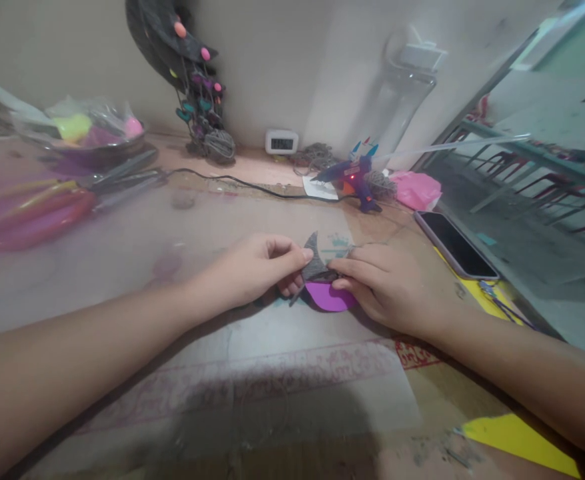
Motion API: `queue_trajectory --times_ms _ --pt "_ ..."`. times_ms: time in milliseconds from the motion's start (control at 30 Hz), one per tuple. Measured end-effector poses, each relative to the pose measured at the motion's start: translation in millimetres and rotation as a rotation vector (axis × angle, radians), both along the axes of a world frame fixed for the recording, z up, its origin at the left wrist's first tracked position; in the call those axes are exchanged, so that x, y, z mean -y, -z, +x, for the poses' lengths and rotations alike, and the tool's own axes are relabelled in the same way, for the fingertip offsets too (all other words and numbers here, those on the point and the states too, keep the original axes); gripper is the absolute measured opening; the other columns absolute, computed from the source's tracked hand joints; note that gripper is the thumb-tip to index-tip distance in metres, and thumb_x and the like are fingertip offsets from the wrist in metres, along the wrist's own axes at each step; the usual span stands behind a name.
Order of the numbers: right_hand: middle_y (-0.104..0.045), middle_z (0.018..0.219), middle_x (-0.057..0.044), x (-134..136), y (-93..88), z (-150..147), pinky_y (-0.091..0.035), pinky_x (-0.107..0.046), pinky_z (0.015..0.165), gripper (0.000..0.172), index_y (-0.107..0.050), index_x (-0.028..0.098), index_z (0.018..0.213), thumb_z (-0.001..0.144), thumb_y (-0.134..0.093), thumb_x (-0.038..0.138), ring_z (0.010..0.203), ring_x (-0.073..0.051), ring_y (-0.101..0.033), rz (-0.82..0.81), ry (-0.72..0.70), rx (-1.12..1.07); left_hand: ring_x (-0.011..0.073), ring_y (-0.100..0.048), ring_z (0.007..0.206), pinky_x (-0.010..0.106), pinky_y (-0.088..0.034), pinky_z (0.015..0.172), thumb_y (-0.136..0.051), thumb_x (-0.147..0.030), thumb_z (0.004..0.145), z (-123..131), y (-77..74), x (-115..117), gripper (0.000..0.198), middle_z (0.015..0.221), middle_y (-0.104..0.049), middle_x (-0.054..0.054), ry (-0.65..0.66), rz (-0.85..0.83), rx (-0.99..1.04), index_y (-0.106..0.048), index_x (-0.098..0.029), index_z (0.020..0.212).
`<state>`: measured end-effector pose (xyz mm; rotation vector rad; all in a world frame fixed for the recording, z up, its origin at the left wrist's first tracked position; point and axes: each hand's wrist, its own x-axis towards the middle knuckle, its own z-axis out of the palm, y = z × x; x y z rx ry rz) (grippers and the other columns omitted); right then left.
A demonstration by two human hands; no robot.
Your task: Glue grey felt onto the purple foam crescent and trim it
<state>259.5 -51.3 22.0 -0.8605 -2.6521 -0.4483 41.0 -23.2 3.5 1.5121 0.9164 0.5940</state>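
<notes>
A small dark grey, pointed, curved piece [314, 261] is held up between both hands over the table. My left hand [277, 265] pinches its left side between thumb and fingers. My right hand [387, 283] is closed at its lower right end, with the fingertips pressed together there. Just below the grey piece a rounded purple piece [330, 298], like paper or foam, sticks out; its upper edge is hidden. Whether the two pieces are joined, I cannot tell. A thin dark strip [296, 297] points down beside my left fingers.
Behind my hands stands a glue gun [355, 180] with a black cord [242, 183]. A phone [456, 245] lies at the right edge. Scissors [67, 200] and a bowl [77, 143] are on the left. A small digital clock [281, 142] and a decorated dark crescent [160, 40] are by the wall.
</notes>
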Motion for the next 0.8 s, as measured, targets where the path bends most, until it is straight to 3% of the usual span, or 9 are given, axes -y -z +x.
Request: queue_trajectory --times_ms 167,800 --pt "-0.068 0.077 -0.007 0.6 1.9 4.3 -0.040 -0.026 0.060 0.025 -0.067 0.013 0.101 0.094 -0.049 0.029 0.068 -0.015 -0.059 -0.077 0.048 -0.068 0.0068 -0.051 0.047 0.017 -0.039 0.044 -0.050 -0.034 0.092 0.5 -3.0 1.0 0.032 0.056 -0.061 -0.001 -0.020 -0.021 -0.006 -0.058 -0.015 0.068" --pt "-0.063 0.067 -0.004 0.3 0.5 1.3 -0.033 -0.027 0.056 0.024 -0.067 0.014 0.095 0.094 -0.049 0.029 0.060 -0.014 -0.052 0.016 0.016 -0.008 0.0076 -0.055 0.050 0.018 -0.042 0.048 -0.051 -0.034 0.091 0.0 -2.8 0.4 0.030 0.058 -0.064 0.000 -0.013 -0.025 0.010 -0.059 -0.015 0.069"
